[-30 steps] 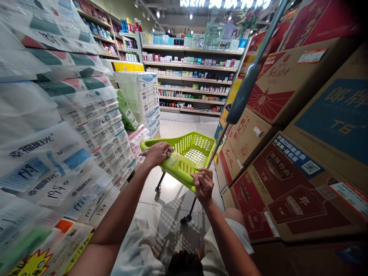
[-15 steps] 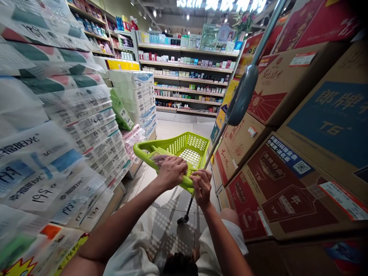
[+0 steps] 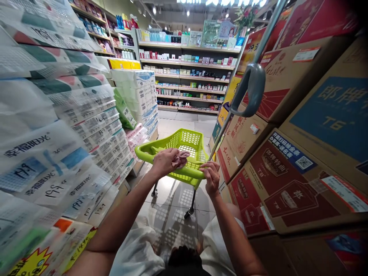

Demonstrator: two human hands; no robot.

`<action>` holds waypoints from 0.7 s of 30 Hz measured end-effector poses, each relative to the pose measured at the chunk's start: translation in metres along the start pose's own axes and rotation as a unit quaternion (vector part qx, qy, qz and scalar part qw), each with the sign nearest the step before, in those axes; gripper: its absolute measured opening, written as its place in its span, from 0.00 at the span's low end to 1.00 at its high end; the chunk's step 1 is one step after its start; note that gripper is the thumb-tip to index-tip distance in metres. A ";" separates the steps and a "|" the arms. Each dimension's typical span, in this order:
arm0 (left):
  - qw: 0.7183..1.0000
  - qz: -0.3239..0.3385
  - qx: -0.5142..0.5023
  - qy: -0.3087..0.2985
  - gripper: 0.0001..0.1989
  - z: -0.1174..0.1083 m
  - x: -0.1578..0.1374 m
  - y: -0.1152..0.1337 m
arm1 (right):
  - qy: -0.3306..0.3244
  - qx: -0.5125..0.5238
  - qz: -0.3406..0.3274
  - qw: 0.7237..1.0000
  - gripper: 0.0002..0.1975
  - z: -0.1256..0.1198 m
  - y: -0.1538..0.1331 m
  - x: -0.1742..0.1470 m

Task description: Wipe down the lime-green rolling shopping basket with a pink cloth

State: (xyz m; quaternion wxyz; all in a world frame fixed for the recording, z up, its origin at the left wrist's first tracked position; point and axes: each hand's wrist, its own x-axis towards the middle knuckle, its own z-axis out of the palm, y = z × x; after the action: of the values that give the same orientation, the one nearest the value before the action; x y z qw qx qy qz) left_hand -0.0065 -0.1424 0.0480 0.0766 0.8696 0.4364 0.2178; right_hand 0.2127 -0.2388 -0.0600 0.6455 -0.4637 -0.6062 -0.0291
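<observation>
A bright green shopping cart [image 3: 188,138] with a lattice basket stands in front of me on thin dark legs with casters. My left hand [image 3: 164,163] is closed on a crumpled pinkish cloth [image 3: 181,158], over the middle of the cart's handle bar [image 3: 184,172]. At the bar's right end, my right hand [image 3: 211,177] has its fingers curled onto the green plastic. A grey pole [image 3: 266,36] with a looped grey grip [image 3: 249,90] runs down on the right, passing behind my right hand; its lower end is hidden.
Plastic-wrapped paper packs [image 3: 94,111] with handwritten prices are stacked high at left. Printed cardboard cartons [image 3: 290,184] form a wall at right. Between them runs a tiled floor [image 3: 184,119]. Shelves of small boxed goods [image 3: 188,71] close off the far end.
The cart has turned, so its handle bar lies more level and two legs show. The cloth now shows to the right of my left hand. My right hand has shifted slightly right and up.
</observation>
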 end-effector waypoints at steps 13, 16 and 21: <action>0.929 -0.017 -0.059 0.365 0.14 0.044 -0.076 -0.062 | 0.060 0.043 0.045 0.996 0.19 -0.009 0.024 0.003; 0.889 -0.001 -0.091 0.449 0.13 0.062 -0.100 -0.066 | 0.049 0.036 0.044 0.997 0.19 -0.013 0.026 0.002; 0.791 -0.166 -0.178 0.562 0.22 0.046 -0.086 -0.073 | 0.018 0.031 0.036 0.999 0.19 -0.008 0.023 0.002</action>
State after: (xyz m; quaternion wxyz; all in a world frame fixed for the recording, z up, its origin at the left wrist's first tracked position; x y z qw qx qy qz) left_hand -0.0844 -0.1632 -0.0434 0.0061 0.4794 0.4937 0.7256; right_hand 0.2334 -0.2300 -0.0702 0.6708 -0.4642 -0.5784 0.0049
